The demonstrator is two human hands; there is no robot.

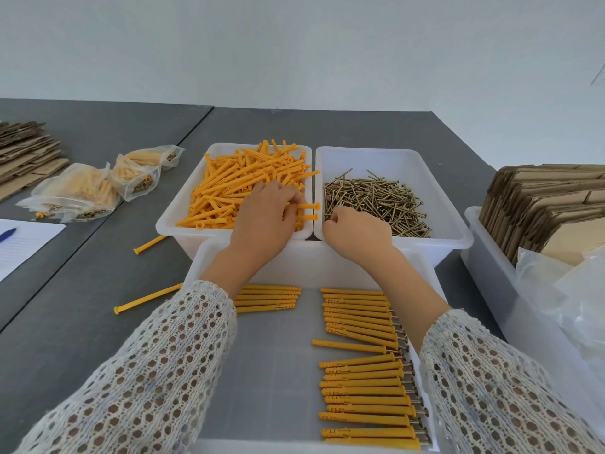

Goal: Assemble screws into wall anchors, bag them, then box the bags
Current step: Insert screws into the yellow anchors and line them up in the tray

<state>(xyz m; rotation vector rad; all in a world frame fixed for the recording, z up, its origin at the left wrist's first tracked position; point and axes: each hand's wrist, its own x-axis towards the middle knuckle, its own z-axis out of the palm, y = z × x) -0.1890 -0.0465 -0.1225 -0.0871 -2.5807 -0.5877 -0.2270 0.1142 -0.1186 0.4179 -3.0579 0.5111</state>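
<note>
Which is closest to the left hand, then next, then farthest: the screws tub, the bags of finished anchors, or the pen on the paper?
From the left hand:
1. Screws tub, just to its right, beside the anchor tub.
2. Bags of finished anchors, off to the left on the table.
3. Pen, at the far left edge, on the paper.

Bright, even, diffuse light — soft shadows; sharp focus, wide-angle edge bending.

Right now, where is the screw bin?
Head view: the screw bin sits right of centre, touching the anchor bin, with the right hand in it.
</note>
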